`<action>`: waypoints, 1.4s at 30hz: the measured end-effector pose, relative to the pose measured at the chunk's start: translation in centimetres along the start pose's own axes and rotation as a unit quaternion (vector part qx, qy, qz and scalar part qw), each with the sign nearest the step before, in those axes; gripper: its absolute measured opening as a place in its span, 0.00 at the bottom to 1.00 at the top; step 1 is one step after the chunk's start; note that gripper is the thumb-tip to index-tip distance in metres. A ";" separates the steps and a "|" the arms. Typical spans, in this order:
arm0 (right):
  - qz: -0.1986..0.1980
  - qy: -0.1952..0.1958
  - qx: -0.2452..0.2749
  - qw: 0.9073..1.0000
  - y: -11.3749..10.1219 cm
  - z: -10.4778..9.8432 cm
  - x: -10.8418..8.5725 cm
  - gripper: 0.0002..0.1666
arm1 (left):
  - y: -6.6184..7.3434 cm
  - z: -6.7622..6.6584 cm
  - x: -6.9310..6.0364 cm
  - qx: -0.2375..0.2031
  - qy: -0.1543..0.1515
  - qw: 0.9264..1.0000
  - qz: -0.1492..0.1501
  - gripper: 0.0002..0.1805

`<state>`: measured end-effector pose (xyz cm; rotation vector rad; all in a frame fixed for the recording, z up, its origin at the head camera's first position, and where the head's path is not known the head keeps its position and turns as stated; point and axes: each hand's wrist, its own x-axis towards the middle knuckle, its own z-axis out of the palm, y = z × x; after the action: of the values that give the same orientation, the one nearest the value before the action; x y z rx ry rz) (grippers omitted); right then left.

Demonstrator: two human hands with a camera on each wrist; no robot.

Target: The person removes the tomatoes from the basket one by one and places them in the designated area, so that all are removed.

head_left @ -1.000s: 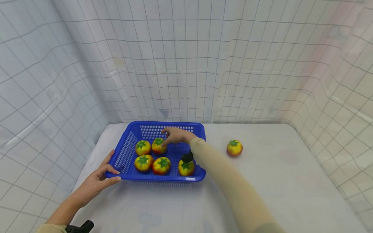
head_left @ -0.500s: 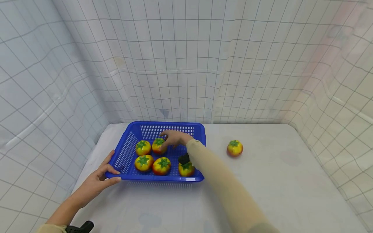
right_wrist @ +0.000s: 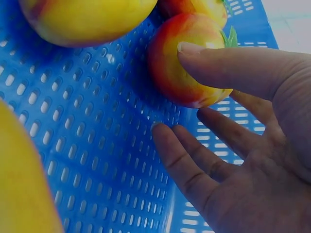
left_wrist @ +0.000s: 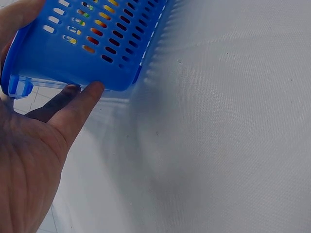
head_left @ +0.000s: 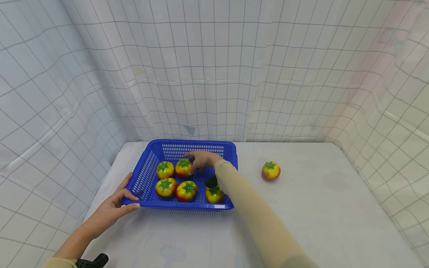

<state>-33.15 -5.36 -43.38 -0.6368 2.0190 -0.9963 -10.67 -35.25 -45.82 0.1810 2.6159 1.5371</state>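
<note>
Six yellow-and-red fruits (head_left: 186,191), five inside one blue basket (head_left: 181,204); one table (head_left: 301,216); two black wrist devices (head_left: 89,262).

The right sleeve (head_left: 254,208) partly hides the basket's (head_left: 181,204) right side; the right wrist view crops 3 fruits (right_wrist: 92,19).

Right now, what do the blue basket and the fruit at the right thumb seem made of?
The blue basket looks like moulded plastic, slightly glossy: even colour, regular slots, smooth rim. The fruit is perhaps painted foam or plastic, satin smooth: its red and yellow blend looks sprayed on; inside hidden.
</note>
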 end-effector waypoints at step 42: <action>-0.010 -0.013 0.022 1.000 0.7 0.3 1.1 0.45 | -0.1 0.0 0.0 -0.016 -0.005 1.000 0.005 0.10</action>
<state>-33.62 -5.82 -44.53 -0.6441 1.9656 -1.0355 -10.69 -35.30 -45.92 0.1980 2.5839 1.5770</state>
